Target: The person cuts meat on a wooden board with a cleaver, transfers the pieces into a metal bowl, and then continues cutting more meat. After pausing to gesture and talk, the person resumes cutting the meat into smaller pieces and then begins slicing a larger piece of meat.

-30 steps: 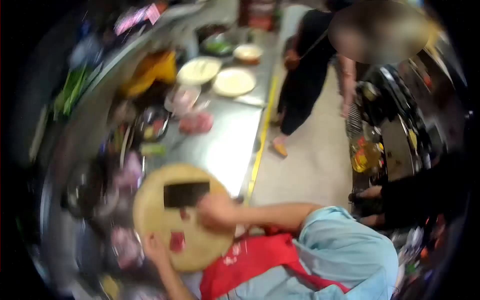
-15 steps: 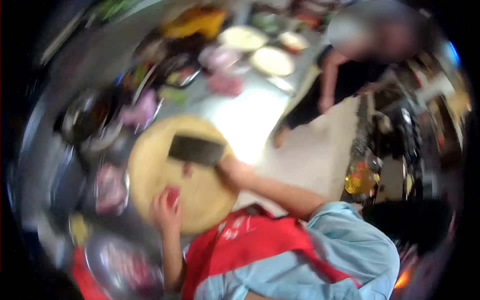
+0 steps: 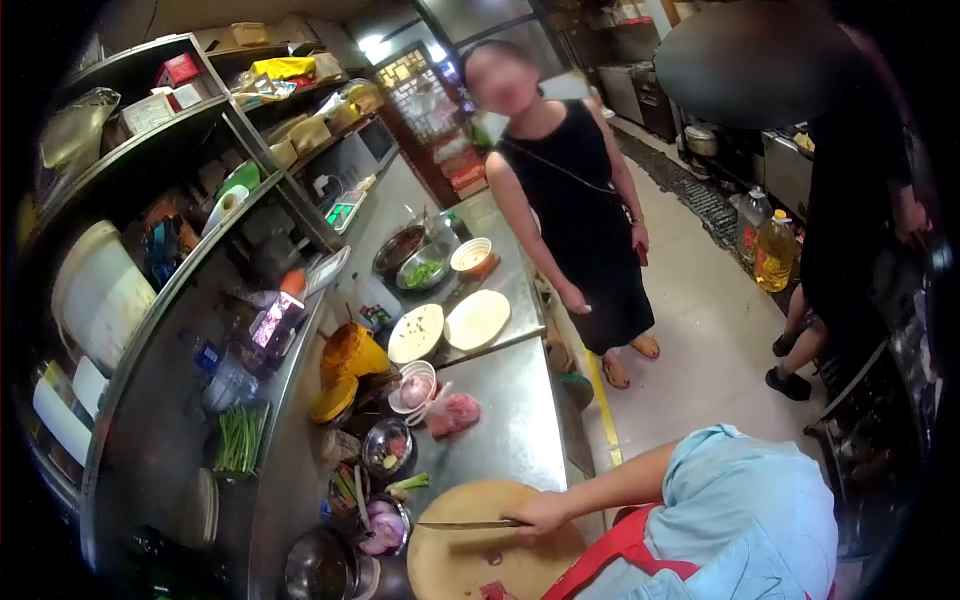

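My right hand (image 3: 541, 513) is closed round the handle of a cleaver (image 3: 468, 524). The blade is seen nearly edge-on above a round wooden cutting board (image 3: 445, 560). A small dark red scrap (image 3: 494, 558) lies on the board below the blade, and a piece of red meat (image 3: 494, 592) is cut off by the bottom edge of the view. My left hand is out of view. Beside the board stand a bowl of purple onions (image 3: 383, 527), a spring onion stalk (image 3: 408, 484) and a steel bowl with meat and garlic (image 3: 388, 447).
One person (image 3: 570, 190) in black stands beyond the steel counter (image 3: 515, 405); another (image 3: 850, 200) is at the right near oil bottles (image 3: 775, 250). Two oval plates, one white plate (image 3: 478, 320) nearer the aisle, bagged meat (image 3: 455, 414) and shelving (image 3: 150, 135) are also there.
The view has swung up toward the room, so the board sits lower. My left hand, which was holding red meat, has left the view. The cleaver has turned from flat-on to nearly edge-on.
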Motion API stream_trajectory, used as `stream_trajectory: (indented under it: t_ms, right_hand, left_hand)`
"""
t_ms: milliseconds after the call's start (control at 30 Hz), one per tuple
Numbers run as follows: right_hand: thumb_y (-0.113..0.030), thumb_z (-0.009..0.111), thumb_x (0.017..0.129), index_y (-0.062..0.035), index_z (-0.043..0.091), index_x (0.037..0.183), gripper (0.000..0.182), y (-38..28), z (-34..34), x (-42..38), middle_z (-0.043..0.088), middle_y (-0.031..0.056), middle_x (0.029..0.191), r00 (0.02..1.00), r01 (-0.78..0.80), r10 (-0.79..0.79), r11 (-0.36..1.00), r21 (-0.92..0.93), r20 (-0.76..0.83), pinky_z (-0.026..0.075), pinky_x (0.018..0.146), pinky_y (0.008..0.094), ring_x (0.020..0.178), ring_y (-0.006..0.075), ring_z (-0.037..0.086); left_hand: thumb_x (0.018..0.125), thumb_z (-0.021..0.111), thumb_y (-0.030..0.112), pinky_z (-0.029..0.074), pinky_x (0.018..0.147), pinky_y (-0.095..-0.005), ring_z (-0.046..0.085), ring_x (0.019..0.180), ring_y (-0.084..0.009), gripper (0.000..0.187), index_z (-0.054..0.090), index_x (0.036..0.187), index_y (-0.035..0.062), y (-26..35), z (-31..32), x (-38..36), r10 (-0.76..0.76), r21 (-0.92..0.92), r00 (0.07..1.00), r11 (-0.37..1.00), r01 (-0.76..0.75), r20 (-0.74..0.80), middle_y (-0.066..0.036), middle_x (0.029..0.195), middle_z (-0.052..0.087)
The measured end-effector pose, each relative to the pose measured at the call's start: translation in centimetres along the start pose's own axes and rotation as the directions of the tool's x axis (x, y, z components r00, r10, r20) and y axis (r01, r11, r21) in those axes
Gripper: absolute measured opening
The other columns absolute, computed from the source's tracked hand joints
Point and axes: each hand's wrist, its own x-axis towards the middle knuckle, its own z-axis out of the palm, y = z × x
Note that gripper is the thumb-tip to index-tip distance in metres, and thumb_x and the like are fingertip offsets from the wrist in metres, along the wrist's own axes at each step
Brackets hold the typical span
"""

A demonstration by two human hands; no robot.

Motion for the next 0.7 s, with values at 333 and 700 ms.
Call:
stream_trajectory:
  t_ms: [333,700]
  right_hand:
    - [-0.027,0.054,0.084,-0.0071,0.054,0.112,0.034,2.1,-0.2,2.2,0.064,0.0213,0.096,0.909,-0.341,0.372,0.923,-0.178,0.190,0.051,0.077,0.0480,0.089,0.0395,0.063]
    - [-0.026,0.053,0.086,-0.0077,0.053,0.109,0.030,3.8,1.4,2.5,0.063,0.0211,0.097,0.920,-0.335,0.354,0.933,-0.134,0.166,0.050,0.076,0.0481,0.089,0.0396,0.063]
  left_hand:
    - [0.076,0.075,0.034,0.048,0.085,-0.0498,0.059,0.097,-0.0405,0.037,0.065,0.100,0.0072,0.1,-1.1,1.0,-0.042,-0.104,0.987,0.993,0.058,0.153,-0.021,0.103,0.064]
    - [0.079,0.070,0.016,0.050,0.083,-0.0405,0.060,0.092,-0.0309,0.030,0.064,0.106,0.0040,-8.2,4.6,-2.4,-0.118,-0.214,0.988,0.967,0.137,0.102,-0.014,0.099,0.065]
